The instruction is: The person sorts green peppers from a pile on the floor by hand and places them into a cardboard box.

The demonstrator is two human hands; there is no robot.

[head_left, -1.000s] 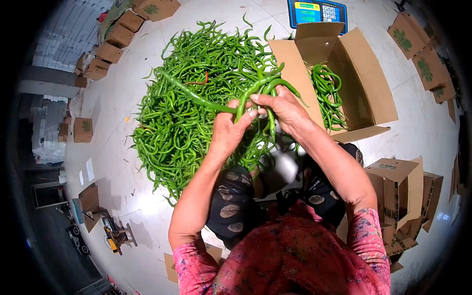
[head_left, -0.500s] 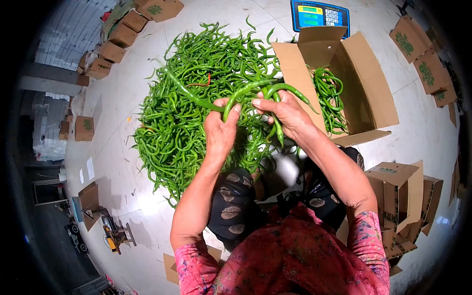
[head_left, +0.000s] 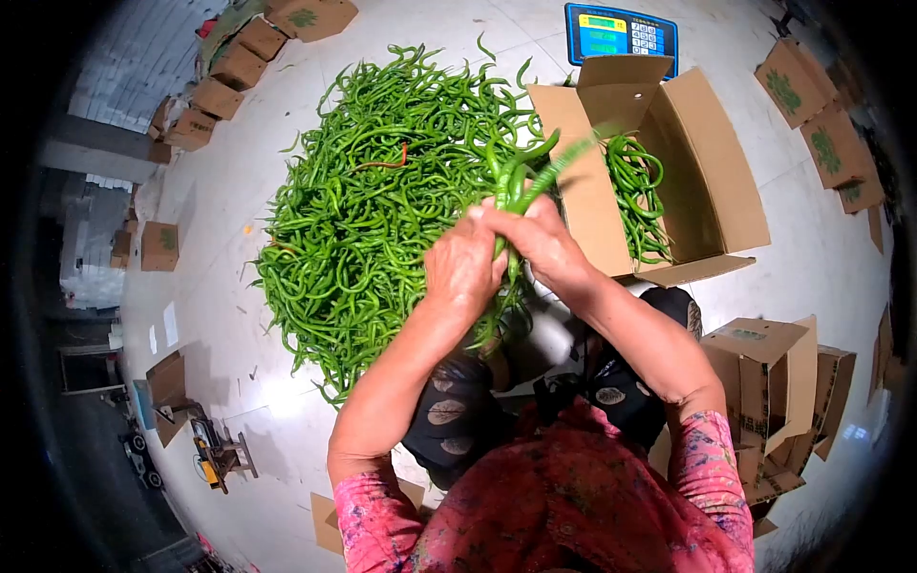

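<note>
My left hand (head_left: 463, 265) and my right hand (head_left: 546, 244) meet over the right side of a big pile of long green chili peppers (head_left: 373, 201). Both are closed around one small bunch of green chili peppers (head_left: 511, 183), whose tips stick out above and below the fingers. One pepper pointing up to the right is smeared by motion. Just right of my hands stands an open cardboard box (head_left: 695, 181), with more green peppers (head_left: 634, 196) lying along its left side. Which pepper each hand grips is partly hidden.
A blue-framed digital scale display (head_left: 623, 36) stands behind the box. Folded cardboard boxes (head_left: 769, 382) lean at the right. More cartons (head_left: 239, 67) line the far left, and a small yellow-and-black machine (head_left: 218, 447) sits at the lower left. One red pepper (head_left: 387, 162) shows in the pile.
My hands have come together, the left moving right to join its peppers with those in the right hand. The bunch now points more upward.
</note>
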